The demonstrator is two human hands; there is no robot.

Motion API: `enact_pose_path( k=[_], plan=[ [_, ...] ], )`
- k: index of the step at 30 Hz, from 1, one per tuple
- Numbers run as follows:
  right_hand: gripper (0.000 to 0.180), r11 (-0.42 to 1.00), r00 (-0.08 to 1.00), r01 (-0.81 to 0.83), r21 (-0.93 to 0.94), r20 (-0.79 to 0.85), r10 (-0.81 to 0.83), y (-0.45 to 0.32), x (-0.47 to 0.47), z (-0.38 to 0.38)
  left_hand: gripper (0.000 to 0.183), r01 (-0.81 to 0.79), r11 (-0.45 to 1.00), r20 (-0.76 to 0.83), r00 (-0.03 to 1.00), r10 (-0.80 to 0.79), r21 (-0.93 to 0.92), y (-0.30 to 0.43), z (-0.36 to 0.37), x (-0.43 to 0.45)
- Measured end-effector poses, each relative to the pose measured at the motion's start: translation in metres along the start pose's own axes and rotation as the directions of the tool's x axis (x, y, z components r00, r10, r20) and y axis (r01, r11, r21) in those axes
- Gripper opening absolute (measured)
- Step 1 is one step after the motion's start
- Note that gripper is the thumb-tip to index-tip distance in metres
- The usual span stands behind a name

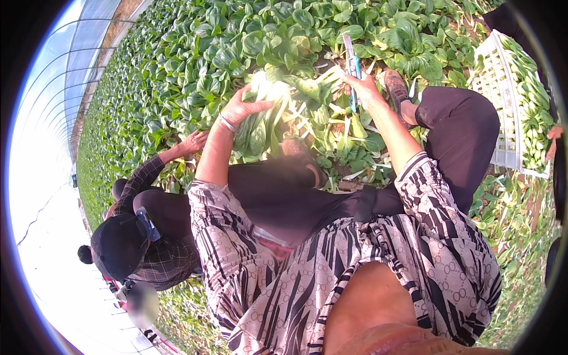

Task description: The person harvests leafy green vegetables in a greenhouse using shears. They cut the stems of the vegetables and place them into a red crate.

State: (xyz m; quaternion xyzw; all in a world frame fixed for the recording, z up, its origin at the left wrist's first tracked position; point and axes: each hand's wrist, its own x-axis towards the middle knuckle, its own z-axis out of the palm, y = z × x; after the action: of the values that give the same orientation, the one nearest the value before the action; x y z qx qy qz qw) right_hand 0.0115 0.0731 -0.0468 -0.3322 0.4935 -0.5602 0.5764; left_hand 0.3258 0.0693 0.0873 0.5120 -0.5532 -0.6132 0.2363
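My left hand (242,106) is closed around pale-stemmed bok choy (266,91), whose green leaves hang down below the palm. Strong glare washes out its stems. In my right hand (363,88) is a snap-off utility knife (353,66) with a blue handle, its blade extended and pointing away from me. Leaf stalks (330,79) reach from beside the bok choy to my right fingertips; whether they are pinched there I cannot tell. Beneath both hands lie loose trimmed leaves (348,133) on the soil, between my shoes.
Dense rows of growing bok choy (213,57) stretch ahead and left. A white plastic crate (499,102) full of bok choy stands at right, with another person's hand (554,142) beside it. A co-worker in a black cap (119,246) crouches close on my left, one hand (195,142) reaching into the plants.
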Motion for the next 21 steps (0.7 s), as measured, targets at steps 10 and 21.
enact_pose_path(
  k=[10, 21],
  plan=[
    [0.019, 0.886, 0.998, 0.058, -0.46, 0.009, -0.061, 0.015, -0.001, -0.032, 0.066, -0.054, 0.996, -0.122, 0.992, 0.044, -0.077, -0.03, -0.008, -0.02],
    [0.019, 0.907, 0.922, -0.324, 0.27, 0.307, 0.238, 0.027, -0.016, -0.042, 0.06, -0.116, 0.974, -0.162, 0.983, 0.084, -0.196, -0.029, -0.005, -0.029]
  ],
)
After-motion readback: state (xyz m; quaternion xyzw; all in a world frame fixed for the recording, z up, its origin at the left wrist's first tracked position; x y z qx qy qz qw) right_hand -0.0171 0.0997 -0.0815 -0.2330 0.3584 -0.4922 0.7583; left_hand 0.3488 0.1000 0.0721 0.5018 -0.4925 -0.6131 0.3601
